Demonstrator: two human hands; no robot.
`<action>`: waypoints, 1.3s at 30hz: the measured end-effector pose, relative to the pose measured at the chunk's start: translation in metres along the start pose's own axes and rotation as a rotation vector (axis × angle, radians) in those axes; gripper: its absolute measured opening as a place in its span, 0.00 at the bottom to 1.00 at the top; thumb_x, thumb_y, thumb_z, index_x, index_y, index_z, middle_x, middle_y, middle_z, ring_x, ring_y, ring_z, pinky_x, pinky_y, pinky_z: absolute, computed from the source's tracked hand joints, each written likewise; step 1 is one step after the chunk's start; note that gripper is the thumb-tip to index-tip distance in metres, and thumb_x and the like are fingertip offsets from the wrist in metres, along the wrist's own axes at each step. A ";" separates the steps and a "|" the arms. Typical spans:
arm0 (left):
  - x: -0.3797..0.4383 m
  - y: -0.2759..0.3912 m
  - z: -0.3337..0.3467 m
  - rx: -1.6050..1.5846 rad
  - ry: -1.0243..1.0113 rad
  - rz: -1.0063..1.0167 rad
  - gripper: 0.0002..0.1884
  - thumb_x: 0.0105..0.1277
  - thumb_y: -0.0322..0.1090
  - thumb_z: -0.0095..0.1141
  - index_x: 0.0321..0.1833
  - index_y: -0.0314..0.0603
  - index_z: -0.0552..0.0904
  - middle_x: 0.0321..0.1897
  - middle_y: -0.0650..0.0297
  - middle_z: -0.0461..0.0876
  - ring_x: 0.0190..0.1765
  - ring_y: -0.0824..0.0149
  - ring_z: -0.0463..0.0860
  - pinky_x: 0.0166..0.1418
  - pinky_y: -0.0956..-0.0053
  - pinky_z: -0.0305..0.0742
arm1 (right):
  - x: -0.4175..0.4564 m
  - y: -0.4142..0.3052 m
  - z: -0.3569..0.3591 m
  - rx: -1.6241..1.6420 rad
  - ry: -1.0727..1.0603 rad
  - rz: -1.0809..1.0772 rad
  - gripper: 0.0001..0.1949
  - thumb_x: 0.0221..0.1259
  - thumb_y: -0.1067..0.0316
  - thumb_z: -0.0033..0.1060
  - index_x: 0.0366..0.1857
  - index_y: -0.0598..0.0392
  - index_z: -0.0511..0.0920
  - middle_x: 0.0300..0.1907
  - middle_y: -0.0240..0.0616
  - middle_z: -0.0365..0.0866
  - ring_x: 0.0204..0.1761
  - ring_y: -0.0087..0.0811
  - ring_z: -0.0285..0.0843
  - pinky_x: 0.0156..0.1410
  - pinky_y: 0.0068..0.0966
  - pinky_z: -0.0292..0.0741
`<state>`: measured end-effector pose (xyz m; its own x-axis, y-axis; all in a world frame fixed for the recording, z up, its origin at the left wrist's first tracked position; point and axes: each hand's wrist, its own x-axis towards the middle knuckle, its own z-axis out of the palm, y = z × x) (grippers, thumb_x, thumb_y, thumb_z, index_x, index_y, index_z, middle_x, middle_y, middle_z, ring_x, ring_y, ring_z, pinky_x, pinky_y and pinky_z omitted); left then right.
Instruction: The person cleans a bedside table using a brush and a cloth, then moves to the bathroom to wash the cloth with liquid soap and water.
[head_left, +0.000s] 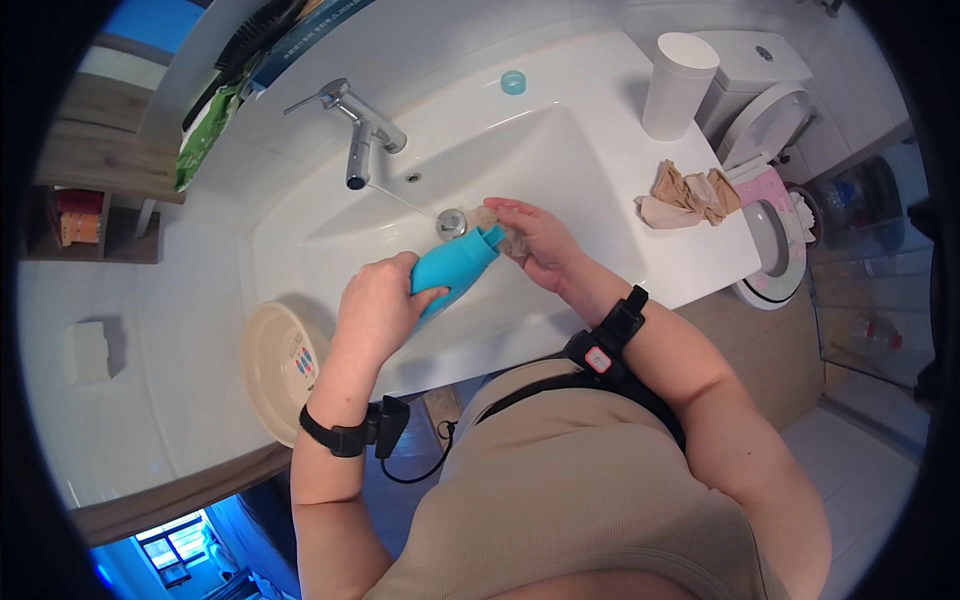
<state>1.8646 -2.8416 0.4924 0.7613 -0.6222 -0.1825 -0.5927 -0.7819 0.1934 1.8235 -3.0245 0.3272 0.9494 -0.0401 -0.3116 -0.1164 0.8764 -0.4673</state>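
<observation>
Over a white washbasin (555, 157), my left hand (379, 300) grips a turquoise bottle (450, 266), tilted with its open end up and to the right. My right hand (544, 240) holds a crumpled, see-through beige cloth or mesh (510, 232) against the bottle's mouth; its fingers are partly hidden behind it. A thin stream of water runs from the chrome faucet (358, 161) towards the round metal drain stopper (451, 223), just above the bottle. A small turquoise ring-shaped cap (513, 82) lies on the basin's back ledge.
On the counter to the right are a white cylindrical container (679, 90) and crumpled beige fabric (686, 199). Beyond stands a toilet (780, 247) with its lid raised. A beige plastic basin (277, 367) is at the left, below wooden shelving (97, 161). A green packet (206, 135) sits near the faucet.
</observation>
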 end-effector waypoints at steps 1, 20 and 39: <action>0.000 0.000 0.000 0.002 0.003 0.000 0.18 0.52 0.40 0.73 0.38 0.33 0.83 0.26 0.47 0.83 0.33 0.47 0.84 0.38 0.59 0.77 | 0.000 0.001 0.000 0.002 -0.001 0.007 0.16 0.70 0.67 0.57 0.58 0.58 0.77 0.52 0.37 0.82 0.52 0.28 0.81 0.57 0.24 0.79; 0.002 0.004 -0.011 0.111 -0.036 0.000 0.17 0.51 0.40 0.74 0.34 0.34 0.83 0.26 0.46 0.82 0.33 0.44 0.83 0.38 0.57 0.77 | 0.003 0.010 -0.002 -0.042 -0.014 0.067 0.17 0.71 0.66 0.57 0.60 0.59 0.75 0.55 0.40 0.81 0.54 0.29 0.81 0.59 0.26 0.79; -0.015 -0.027 -0.004 -0.360 -0.038 -0.172 0.16 0.53 0.38 0.74 0.38 0.35 0.84 0.26 0.52 0.84 0.31 0.59 0.84 0.40 0.67 0.78 | -0.012 -0.006 0.019 0.102 -0.027 0.099 0.17 0.70 0.64 0.57 0.58 0.58 0.75 0.53 0.41 0.81 0.53 0.31 0.81 0.60 0.29 0.78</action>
<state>1.8704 -2.8110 0.4941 0.8268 -0.4901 -0.2760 -0.3224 -0.8150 0.4815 1.8186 -3.0203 0.3497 0.9424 0.0613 -0.3287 -0.1813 0.9197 -0.3482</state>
